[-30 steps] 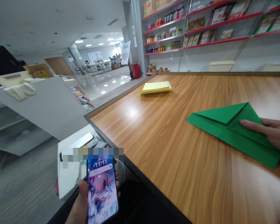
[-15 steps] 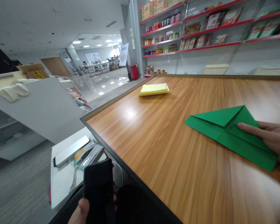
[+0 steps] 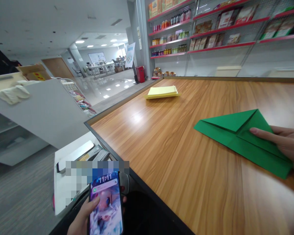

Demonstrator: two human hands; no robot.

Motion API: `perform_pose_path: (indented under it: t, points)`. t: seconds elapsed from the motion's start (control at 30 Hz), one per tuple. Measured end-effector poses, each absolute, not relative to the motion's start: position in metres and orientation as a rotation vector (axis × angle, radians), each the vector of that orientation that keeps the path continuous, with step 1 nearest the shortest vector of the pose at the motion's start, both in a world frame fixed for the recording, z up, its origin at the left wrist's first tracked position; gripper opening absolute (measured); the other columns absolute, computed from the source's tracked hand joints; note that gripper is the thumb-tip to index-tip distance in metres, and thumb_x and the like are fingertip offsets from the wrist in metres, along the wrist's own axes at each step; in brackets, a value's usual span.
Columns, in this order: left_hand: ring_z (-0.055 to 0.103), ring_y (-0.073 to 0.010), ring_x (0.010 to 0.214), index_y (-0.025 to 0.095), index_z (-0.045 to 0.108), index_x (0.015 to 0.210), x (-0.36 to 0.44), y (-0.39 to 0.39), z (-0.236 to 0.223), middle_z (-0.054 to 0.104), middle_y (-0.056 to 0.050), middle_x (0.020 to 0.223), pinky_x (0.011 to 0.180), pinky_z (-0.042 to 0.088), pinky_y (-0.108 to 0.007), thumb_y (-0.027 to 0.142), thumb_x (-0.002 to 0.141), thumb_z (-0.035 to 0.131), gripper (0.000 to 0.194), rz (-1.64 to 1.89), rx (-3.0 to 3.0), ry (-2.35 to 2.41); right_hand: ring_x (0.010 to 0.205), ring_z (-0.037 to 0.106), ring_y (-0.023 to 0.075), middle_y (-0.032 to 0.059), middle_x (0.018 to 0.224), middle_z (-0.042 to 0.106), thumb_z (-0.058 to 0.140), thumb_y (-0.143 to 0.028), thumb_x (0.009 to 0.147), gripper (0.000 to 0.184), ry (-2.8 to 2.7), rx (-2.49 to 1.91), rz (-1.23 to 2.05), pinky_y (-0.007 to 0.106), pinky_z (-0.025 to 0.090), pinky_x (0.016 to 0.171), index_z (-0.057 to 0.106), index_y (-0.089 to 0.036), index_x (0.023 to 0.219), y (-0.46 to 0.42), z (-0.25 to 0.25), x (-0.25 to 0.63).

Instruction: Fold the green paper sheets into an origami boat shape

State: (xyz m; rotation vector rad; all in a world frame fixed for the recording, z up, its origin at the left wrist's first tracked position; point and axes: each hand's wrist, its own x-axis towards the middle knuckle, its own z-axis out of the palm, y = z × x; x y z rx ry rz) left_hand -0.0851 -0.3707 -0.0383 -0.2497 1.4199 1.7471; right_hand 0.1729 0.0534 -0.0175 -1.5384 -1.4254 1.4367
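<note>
One wood-grain bench [image 3: 159,153] fills the right, a yellow paper stack [image 3: 163,91] near its far left corner, with stocked shelves [image 3: 229,27] behind. Green folded paper [image 3: 242,140] sits at right, grasped by the right hand [image 3: 287,142]; the left hand [image 3: 80,217] grips a lit phone [image 3: 107,212] beside the bench's edge. Pixelation covers the phone's top; the frame crops both hands.

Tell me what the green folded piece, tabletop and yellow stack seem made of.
The green folded piece looks like matte paper or thin card, with crisp creases and flat flaps. The tabletop shows wood grain with a glossy reflection; it could be wood or a laminate. The yellow stack seems to be matte paper, judging by its thin layered edges.
</note>
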Motion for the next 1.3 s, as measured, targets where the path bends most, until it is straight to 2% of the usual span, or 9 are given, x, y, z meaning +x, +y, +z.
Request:
perform_pose_path:
  t: [0.1,0.2,0.53,0.77,1.03,1.17,1.3]
  points:
    - [0.069,-0.0336,0.073,0.003,0.060,0.111,-0.087,-0.368,-0.041,0.073,-0.019,0.086,0.065,0.055,-0.043,0.033,0.074,0.064,0.048,1.704,-0.272,1.463,0.044,0.063,0.0234,0.0052,0.061,0.069,0.072,-0.024,0.065,0.017,-1.441,-1.560,1.382,0.026,0.053,0.034,0.069,-0.026,0.081,0.057,-0.022,0.175]
    - [0.070,-0.0318,0.069,-0.002,0.058,0.112,-0.087,-0.366,-0.041,0.072,-0.021,0.083,0.064,0.055,-0.041,0.035,0.077,0.061,0.051,1.722,-0.317,1.470,0.043,0.062,0.0232,0.0053,0.061,0.069,0.073,-0.026,0.063,0.018,-1.452,-1.544,1.379,0.026,0.052,0.032,0.069,-0.027,0.081,0.059,-0.025,0.176]
    - [0.064,-0.0400,0.093,0.002,0.044,0.131,-0.091,-0.369,-0.030,0.070,-0.021,0.099,0.081,0.050,-0.052,0.035,0.077,0.059,0.065,1.845,-0.200,1.399,0.052,0.065,0.0261,0.0074,0.069,0.071,0.072,-0.030,0.063,0.019,-1.461,-1.546,1.416,0.029,0.056,0.038,0.069,-0.029,0.082,0.062,-0.027,0.176]
    - [0.066,-0.0388,0.086,0.006,0.045,0.132,-0.097,-0.358,-0.011,0.069,-0.020,0.102,0.076,0.051,-0.051,0.037,0.078,0.053,0.062,1.920,-0.130,1.361,0.057,0.067,0.0278,0.0080,0.073,0.072,0.074,-0.034,0.062,0.022,-1.469,-1.587,1.403,0.030,0.056,0.042,0.069,-0.029,0.083,0.062,-0.027,0.177]
    - [0.067,-0.0402,0.081,0.004,0.044,0.131,-0.098,-0.347,0.000,0.070,-0.022,0.096,0.071,0.052,-0.052,0.036,0.076,0.058,0.065,1.860,-0.140,1.413,0.058,0.067,0.0301,0.0100,0.072,0.072,0.074,-0.033,0.061,0.024,-1.437,-1.566,1.433,0.032,0.056,0.042,0.070,-0.027,0.084,0.060,-0.023,0.176]
    - [0.067,-0.0391,0.080,0.006,0.038,0.136,-0.099,-0.346,0.001,0.070,-0.021,0.096,0.071,0.052,-0.051,0.037,0.078,0.055,0.068,1.894,-0.084,1.391,0.060,0.068,0.0297,0.0098,0.078,0.073,0.075,-0.035,0.060,0.028,-1.453,-1.562,1.414,0.032,0.057,0.044,0.070,-0.029,0.087,0.064,-0.026,0.179]
    - [0.067,-0.0383,0.081,0.007,0.031,0.139,-0.103,-0.343,0.006,0.070,-0.020,0.097,0.075,0.051,-0.052,0.040,0.079,0.051,0.071,1.929,-0.030,1.376,0.059,0.068,0.0304,0.0100,0.076,0.073,0.076,-0.035,0.059,0.025,-1.469,-1.549,1.376,0.032,0.056,0.042,0.072,-0.029,0.083,0.064,-0.027,0.179]
